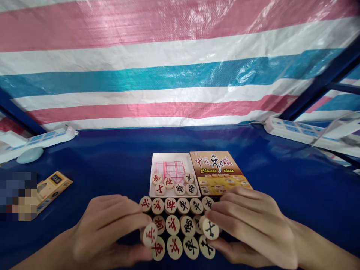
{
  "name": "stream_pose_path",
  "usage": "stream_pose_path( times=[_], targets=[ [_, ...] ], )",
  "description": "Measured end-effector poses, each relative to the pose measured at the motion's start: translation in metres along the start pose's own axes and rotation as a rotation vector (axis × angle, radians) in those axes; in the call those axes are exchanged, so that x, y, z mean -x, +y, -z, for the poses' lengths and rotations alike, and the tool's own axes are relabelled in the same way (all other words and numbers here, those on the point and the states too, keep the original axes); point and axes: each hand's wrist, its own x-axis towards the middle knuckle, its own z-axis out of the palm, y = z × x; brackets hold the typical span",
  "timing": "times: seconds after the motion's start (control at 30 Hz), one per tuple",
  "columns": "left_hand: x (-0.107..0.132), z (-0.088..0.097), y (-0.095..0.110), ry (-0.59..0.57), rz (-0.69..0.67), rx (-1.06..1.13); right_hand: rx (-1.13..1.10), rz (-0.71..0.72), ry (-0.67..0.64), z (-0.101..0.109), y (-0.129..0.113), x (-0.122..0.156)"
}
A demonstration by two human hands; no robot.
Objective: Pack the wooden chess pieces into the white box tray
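My left hand (112, 228) pinches a round Chinese chess piece with a red character (150, 234), above the left end of the rows. In the fingers of my right hand (250, 225) is a piece with a black character (210, 228), held over the right end. Beneath both hands, several pieces lie in rows, red-marked ones (172, 225) on the left and black-marked ones (188, 225) on the right. Behind the rows, a white open box (176, 156) contains several loose pieces of both colours. My fingers hide some of the outer pieces.
A brown Chinese chess box lid (218, 165) lies right of the white box on the blue table (112, 161). Power strips stand at the far left (56, 135) and far right (295, 129). A light-coloured mouse-like object (30, 155) and a yellowish box (54, 185) lie left.
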Motion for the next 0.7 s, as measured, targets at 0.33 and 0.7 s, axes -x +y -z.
stream_pose_path(
  times=[0.33, 0.7],
  targets=[
    [0.013, -0.013, -0.01, -0.117, -0.032, -0.025, 0.049, -0.005, -0.079, 0.002, -0.007, 0.006],
    [0.018, -0.014, -0.009, -0.178, -0.033, 0.016, 0.053, 0.039, -0.115, -0.003, -0.006, 0.013]
  ],
)
